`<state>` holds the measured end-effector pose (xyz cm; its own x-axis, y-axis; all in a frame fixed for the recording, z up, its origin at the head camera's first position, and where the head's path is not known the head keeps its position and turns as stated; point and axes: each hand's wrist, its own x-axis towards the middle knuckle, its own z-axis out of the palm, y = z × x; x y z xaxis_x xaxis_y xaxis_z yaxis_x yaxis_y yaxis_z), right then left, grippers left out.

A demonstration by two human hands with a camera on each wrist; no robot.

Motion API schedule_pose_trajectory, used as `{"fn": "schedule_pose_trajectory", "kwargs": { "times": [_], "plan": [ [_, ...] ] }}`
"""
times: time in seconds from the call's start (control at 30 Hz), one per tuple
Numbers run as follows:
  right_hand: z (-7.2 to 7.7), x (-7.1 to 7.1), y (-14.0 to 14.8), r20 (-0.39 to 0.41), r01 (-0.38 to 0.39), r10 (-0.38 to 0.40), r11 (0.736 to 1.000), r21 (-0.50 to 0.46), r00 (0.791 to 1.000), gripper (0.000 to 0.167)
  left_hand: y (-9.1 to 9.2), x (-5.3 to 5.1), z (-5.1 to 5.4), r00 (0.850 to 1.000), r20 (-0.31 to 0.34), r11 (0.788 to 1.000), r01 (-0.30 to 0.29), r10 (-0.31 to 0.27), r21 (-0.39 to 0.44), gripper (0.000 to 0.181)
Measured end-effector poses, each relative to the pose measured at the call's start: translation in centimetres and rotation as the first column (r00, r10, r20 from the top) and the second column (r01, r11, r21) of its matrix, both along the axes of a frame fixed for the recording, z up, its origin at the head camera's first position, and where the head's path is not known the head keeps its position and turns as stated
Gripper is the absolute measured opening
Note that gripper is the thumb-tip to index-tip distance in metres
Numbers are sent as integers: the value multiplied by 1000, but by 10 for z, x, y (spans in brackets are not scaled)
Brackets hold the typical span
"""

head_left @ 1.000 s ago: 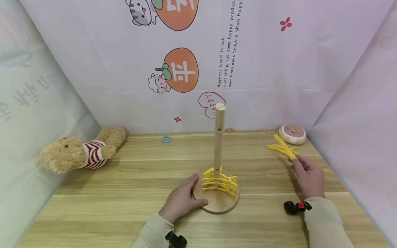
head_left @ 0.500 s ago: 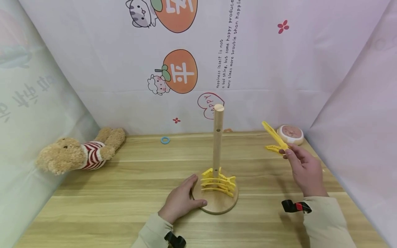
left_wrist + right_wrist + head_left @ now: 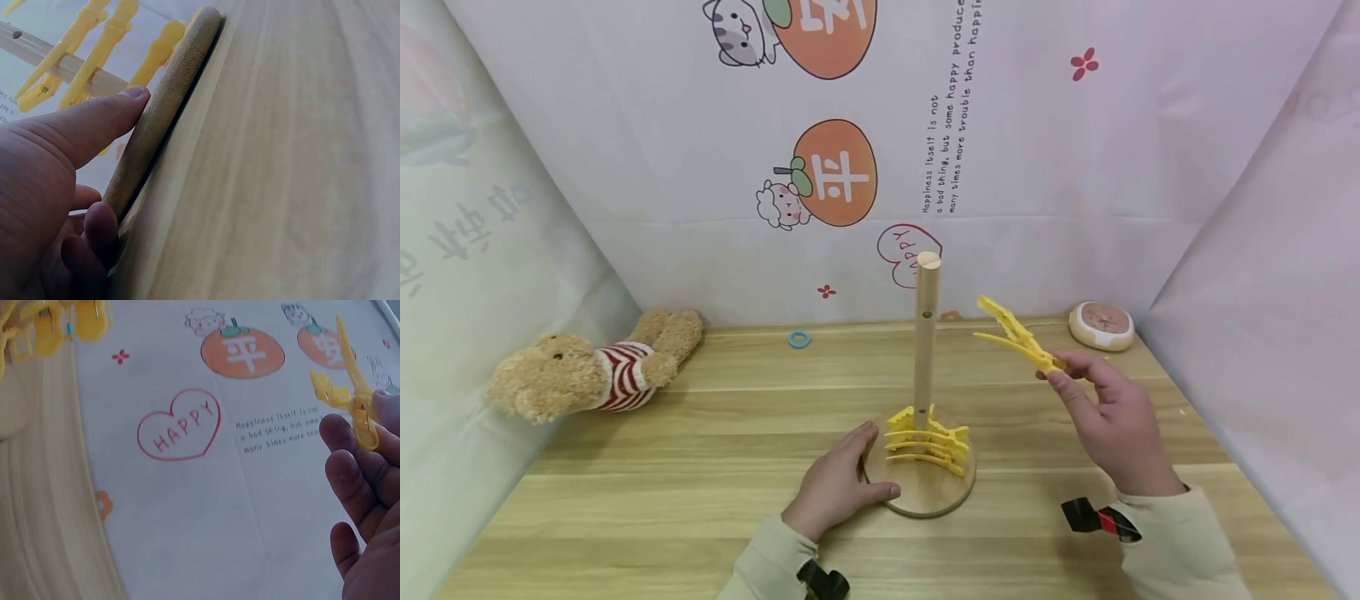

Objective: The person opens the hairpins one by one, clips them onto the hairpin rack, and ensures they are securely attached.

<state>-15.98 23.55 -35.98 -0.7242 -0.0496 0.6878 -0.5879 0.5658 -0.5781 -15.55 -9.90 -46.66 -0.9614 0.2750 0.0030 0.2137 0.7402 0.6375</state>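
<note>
Yellow clip (image 3: 1026,344), slender and forked, pinched in right fingers (image 3: 1093,365), left fingers (image 3: 856,438) round a wooden base (image 3: 928,497).

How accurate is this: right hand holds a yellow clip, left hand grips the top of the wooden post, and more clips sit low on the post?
No: the left hand holds the edge of the round base, not the top of the wooden post, as the head view shows. The right hand does hold a yellow clip, with more clips low on the post.
</note>
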Motion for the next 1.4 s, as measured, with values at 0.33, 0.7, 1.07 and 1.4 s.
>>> {"fn": "schedule_pose_trajectory", "kwargs": {
  "times": [0.33, 0.7, 1.07, 1.4],
  "plan": [
    [-6, 1, -19, -53, -95, 101, 989, 109, 993, 27, -1, 0, 0, 1000, 2, 1000, 1, -1, 4, 95],
    [-17, 0, -42, -89, -162, 189, 956, 245, 978, 27, 0, 0, 0, 1000, 7, 1000, 2, -2, 17, 95],
    [-22, 2, -56, -73, -198, 229, 936, 292, 971, 26, 0, 0, -1, 1000, 1, 1000, -1, 1, 8, 95],
    [-24, 4, -61, -44, -199, 222, 932, 302, 974, 33, 0, 0, 0, 1000, 3, 1000, 0, 0, 14, 95]
  ]
}}
